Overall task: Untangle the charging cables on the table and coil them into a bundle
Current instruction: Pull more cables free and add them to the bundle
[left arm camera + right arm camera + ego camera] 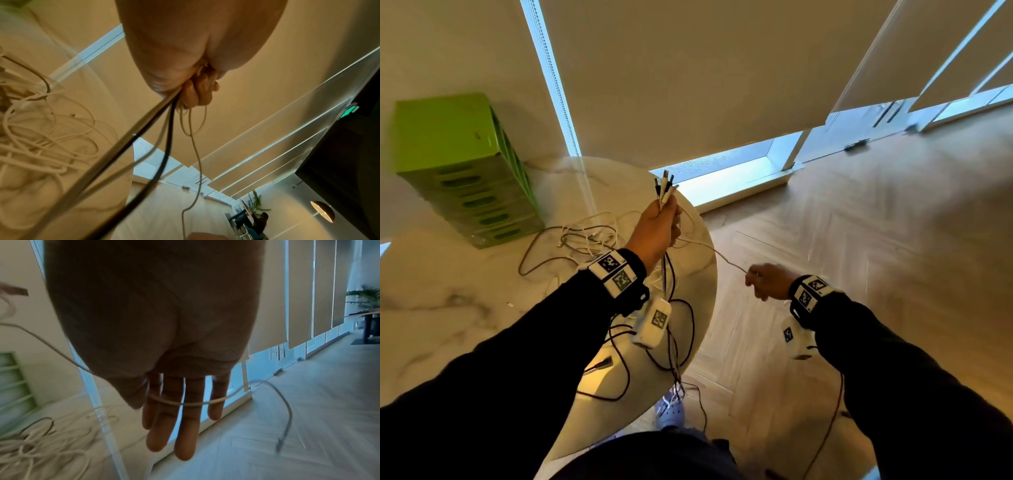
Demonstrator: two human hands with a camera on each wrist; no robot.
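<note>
My left hand is raised over the table's right edge and grips a bunch of cable ends, whose plugs stick up out of the fist. Dark cables hang down from the left hand. One thin white cable runs from that fist to my right hand, out over the floor. There the white cable lies across the straight fingers, with the thumb pressing it against the index finger. A tangle of white cables lies on the marble table.
A green slotted box stands at the table's back left. The round table edge passes between my hands, with wooden floor to the right. Blinds and low windows are behind. A shoe shows below the table edge.
</note>
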